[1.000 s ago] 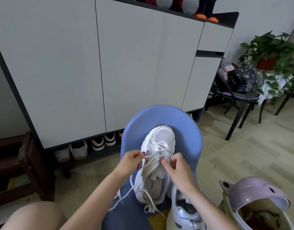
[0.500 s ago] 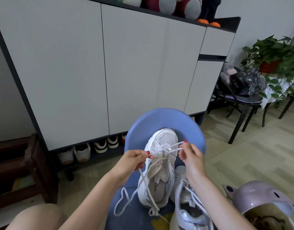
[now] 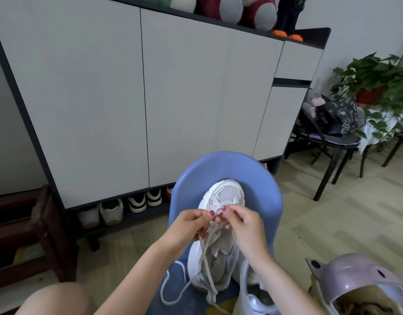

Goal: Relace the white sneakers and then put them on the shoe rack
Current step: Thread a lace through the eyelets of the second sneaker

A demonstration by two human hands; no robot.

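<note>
- Head view: a person is sitting facing a blue chair (image 3: 230,169), where a white sneaker (image 3: 221,242) is lying on the seat with its toe pointing toward the chair back.
- The left hand (image 3: 189,226) and the right hand (image 3: 243,223) are meeting over the forefoot of the shoe, just behind its mesh toe.
- The left hand's thumb and forefinger are pinching the white lace (image 3: 207,253) at the eyelets; the right hand's fingertips are closing on the same lace from the other side, and the two pinches are nearly touching.
- Loose lace is trailing down over the tongue and looping off the near left edge of the seat.
- A second white sneaker (image 3: 255,292) is sitting just beside the first, at its near right, partly under the right forearm and cut off by the frame's bottom edge.
- Behind the chair, a tall grey cabinet (image 3: 105,98) is standing with an open shoe shelf (image 3: 127,214) along its base, several pairs of shoes lined up in it.
- A pale purple helmet (image 3: 355,280) is resting at bottom right, a dark chair (image 3: 327,155) carrying a black bag (image 3: 334,117) is standing further right, and a potted plant (image 3: 375,80) is sitting behind it.
</note>
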